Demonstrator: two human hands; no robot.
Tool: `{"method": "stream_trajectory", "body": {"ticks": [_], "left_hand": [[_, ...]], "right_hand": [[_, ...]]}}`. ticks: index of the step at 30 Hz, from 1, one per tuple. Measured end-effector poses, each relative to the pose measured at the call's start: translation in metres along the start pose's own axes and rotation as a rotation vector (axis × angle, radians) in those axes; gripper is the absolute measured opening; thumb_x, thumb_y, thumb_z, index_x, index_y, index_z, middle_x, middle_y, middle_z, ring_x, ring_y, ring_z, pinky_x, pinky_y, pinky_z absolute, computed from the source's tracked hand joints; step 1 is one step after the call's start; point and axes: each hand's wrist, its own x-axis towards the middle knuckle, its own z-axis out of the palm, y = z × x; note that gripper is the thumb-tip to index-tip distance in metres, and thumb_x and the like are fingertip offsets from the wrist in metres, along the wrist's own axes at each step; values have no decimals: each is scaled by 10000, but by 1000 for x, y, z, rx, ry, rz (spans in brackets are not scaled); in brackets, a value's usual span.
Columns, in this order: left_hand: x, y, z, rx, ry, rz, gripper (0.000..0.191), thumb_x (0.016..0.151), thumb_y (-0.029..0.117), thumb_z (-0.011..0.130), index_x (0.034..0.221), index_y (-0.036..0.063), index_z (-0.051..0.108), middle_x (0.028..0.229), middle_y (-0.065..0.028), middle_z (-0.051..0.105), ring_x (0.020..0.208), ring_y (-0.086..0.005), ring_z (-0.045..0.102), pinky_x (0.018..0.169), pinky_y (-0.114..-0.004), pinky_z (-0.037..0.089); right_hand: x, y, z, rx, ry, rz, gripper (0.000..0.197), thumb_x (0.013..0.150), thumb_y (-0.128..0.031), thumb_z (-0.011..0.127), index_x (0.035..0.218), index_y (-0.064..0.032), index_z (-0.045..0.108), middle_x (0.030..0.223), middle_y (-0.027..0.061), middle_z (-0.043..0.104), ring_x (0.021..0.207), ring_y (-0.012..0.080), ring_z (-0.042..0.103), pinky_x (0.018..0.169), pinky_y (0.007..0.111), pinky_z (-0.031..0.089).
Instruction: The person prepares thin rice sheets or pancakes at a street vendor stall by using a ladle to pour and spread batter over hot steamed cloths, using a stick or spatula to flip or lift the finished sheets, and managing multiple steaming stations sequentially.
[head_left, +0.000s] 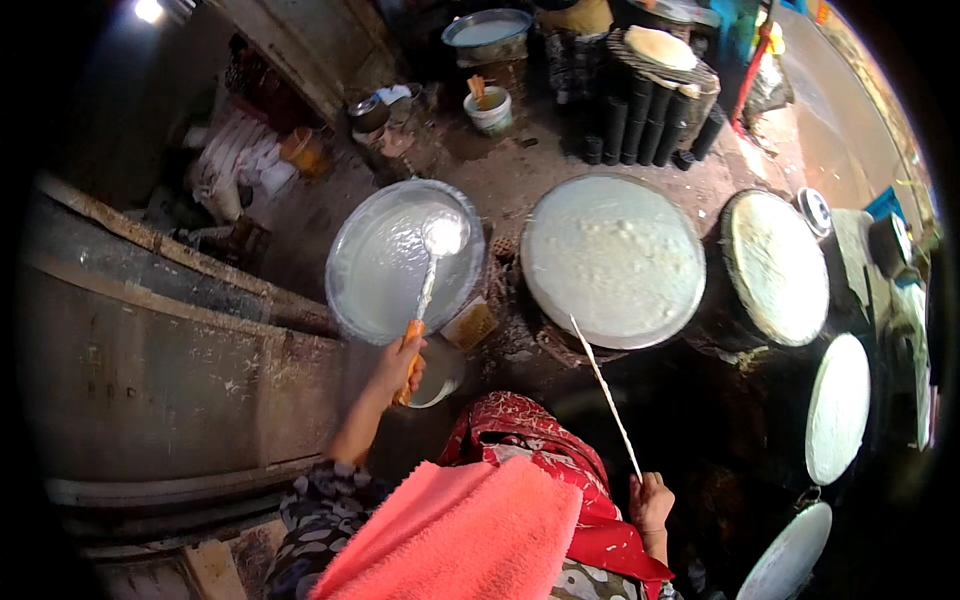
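My left hand (397, 369) is closed around the orange handle of a metal ladle (444, 232), whose bowl is over a wide metal basin (337, 300) of pale batter. In my right hand (651, 501) is the lower end of a thin, batter-coated stick (609, 397). Its far tip reaches the near edge of a round griddle (613, 259) covered with a pale, bumpy layer. To the right stands another round griddle (780, 266) with a pale layer on it. A pink towel (465, 532) lies over my lap or front, above red cloth.
More round pans (838, 409) curve down the right side. Black cylindrical briquettes (637, 124) stand under a rack holding a flatbread (660, 48). A white bucket (489, 111) and a batter-filled basin (486, 31) are at the back. A worn panel (172, 375) runs along the left.
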Motion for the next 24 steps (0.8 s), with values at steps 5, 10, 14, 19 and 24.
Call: {"method": "stream_trajectory", "body": {"ticks": [5,10,14,19,24], "left_hand": [[142,-28,-109,807,250,139,362,934,329,530,1076,-3,497,764,-168,631,598,-294,628,557,-410,507],[210,-10,-116,1344,284,194,309,930,263,496,1107,12,522,911,-254,653,885,-402,639,754,-506,494],[203,-30,-140,1303,-40,319,354,912,281,524,1165,41,462,904,-264,642,859,-376,653,769,-501,497],[143,-114,-140,154,-143,-407,408,927,555,494,1006,155,469,555,-19,461,418,-149,468,385,-312,393],[91,-103,-100,-1304,-661,-543,343,990,346,480,1039,8,515,603,4,409,449,-86,419,413,-230,390]], "right_hand": [[28,-64,23,2,1,-48,154,831,-192,657,755,-83,580,717,121,569,601,347,574,512,434,451],[27,-99,23,-34,0,25,151,824,-186,664,755,-80,581,720,119,584,611,345,589,518,430,463],[26,-112,22,-2,33,34,151,821,-193,670,758,-83,588,720,119,597,616,346,596,518,427,471],[45,-129,22,9,1,29,161,815,-157,675,729,-52,588,702,145,587,628,365,589,528,428,457],[54,-127,35,117,34,-3,190,823,-209,673,731,-60,598,706,143,592,637,360,596,536,430,465]]}}
